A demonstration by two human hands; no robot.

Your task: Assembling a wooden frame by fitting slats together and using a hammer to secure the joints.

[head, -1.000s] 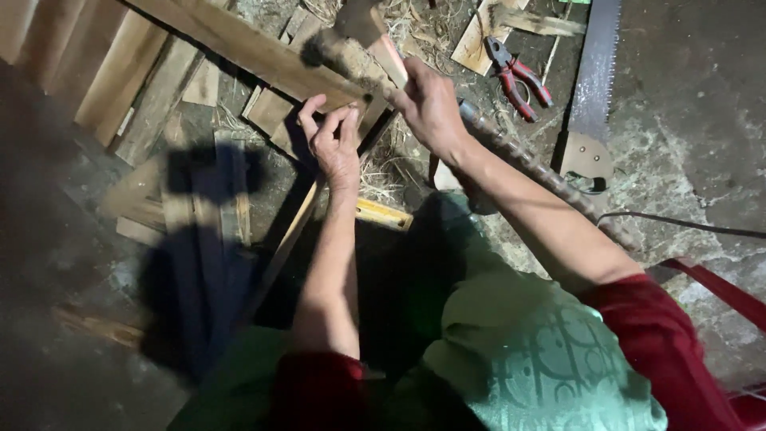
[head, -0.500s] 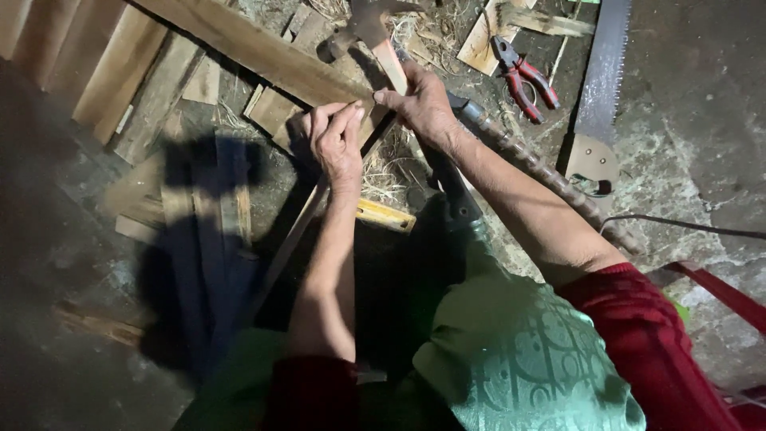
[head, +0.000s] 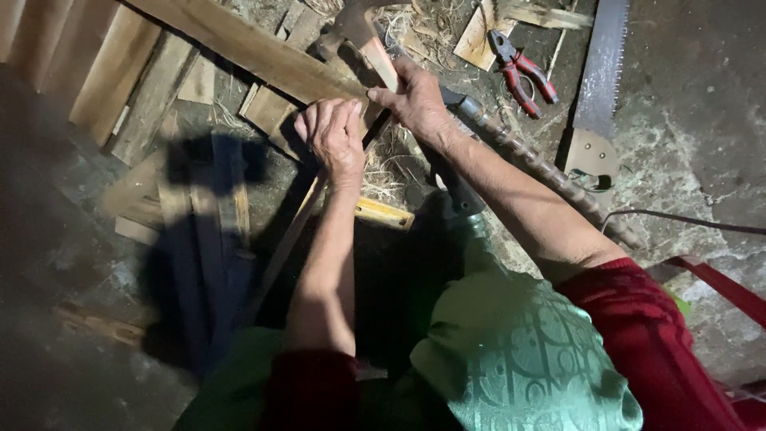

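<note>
My right hand [head: 415, 100] grips the wooden handle of a hammer [head: 357, 30], whose metal head sits just above a long wooden plank [head: 247, 48] that runs diagonally across the top. My left hand [head: 333, 137] is curled on the plank's lower edge, fingers pinched together as if on something small that I cannot make out. A thin wooden strip [head: 287, 239] slants down from under the left hand.
Red-handled pliers [head: 523, 76] and a hand saw [head: 597, 88] lie at the top right on the rough concrete floor. A ribbed metal bar [head: 550, 179] runs under my right forearm. Loose planks [head: 128, 72] and wood scraps lie at the left, straw in the middle.
The right hand has brought the hammer down and leftward toward the plank by the left hand. The left hand has stayed on the plank.
</note>
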